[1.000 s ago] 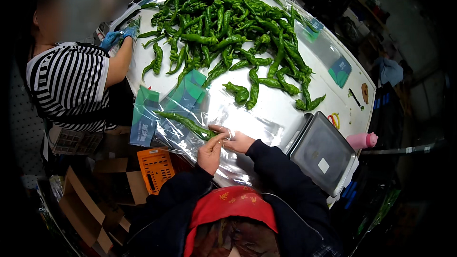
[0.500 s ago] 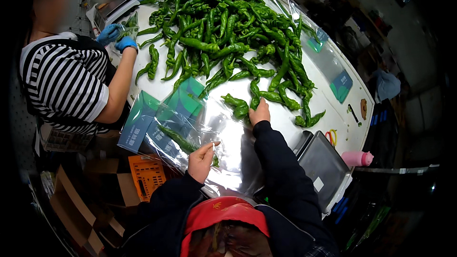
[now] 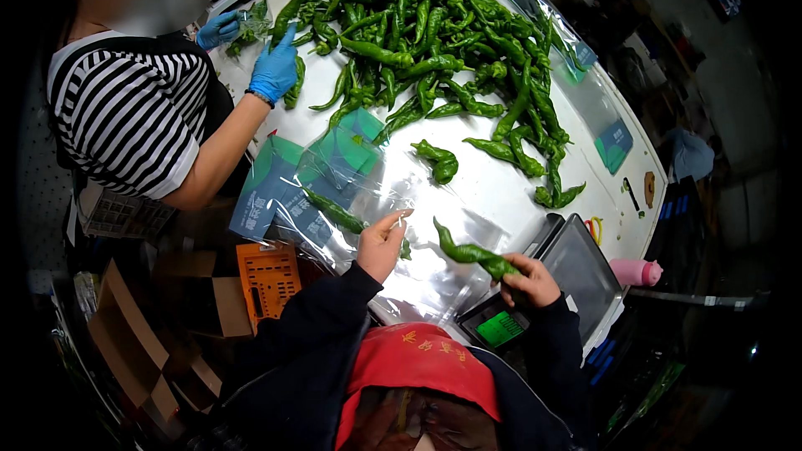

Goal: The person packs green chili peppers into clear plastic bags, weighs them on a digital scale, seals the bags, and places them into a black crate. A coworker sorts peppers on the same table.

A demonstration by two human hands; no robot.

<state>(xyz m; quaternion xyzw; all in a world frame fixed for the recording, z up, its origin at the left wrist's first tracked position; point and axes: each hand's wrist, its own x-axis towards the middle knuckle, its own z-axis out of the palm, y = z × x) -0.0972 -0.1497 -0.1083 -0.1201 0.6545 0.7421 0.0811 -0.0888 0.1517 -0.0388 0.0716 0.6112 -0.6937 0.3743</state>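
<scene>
My right hand (image 3: 533, 281) grips a long, curved green pepper (image 3: 464, 252) by one end, holding it over the near part of the table beside the scale. My left hand (image 3: 382, 247) is closed, pinching the edge of a clear plastic bag (image 3: 386, 200) with a blue and green printed part. Inside that bag lies one green pepper (image 3: 332, 210). Beyond my hands a large heap of green peppers (image 3: 426, 42) spreads over the white table (image 3: 576, 192). A single crooked pepper (image 3: 438, 160) rests apart from the heap, nearer to me.
A scale (image 3: 585, 263) with a lit green display (image 3: 501, 328) stands at right, by a pink bottle (image 3: 635, 272). More printed bags (image 3: 266, 192) lie at left. A co-worker's blue-gloved hand (image 3: 274, 71) reaches the heap's left side. An orange crate (image 3: 269, 284) sits below the table edge.
My right hand has lifted a pepper from the heap's near edge and brought it back toward me. My left hand keeps the bag. The co-worker's gloved hand has moved to the peppers.
</scene>
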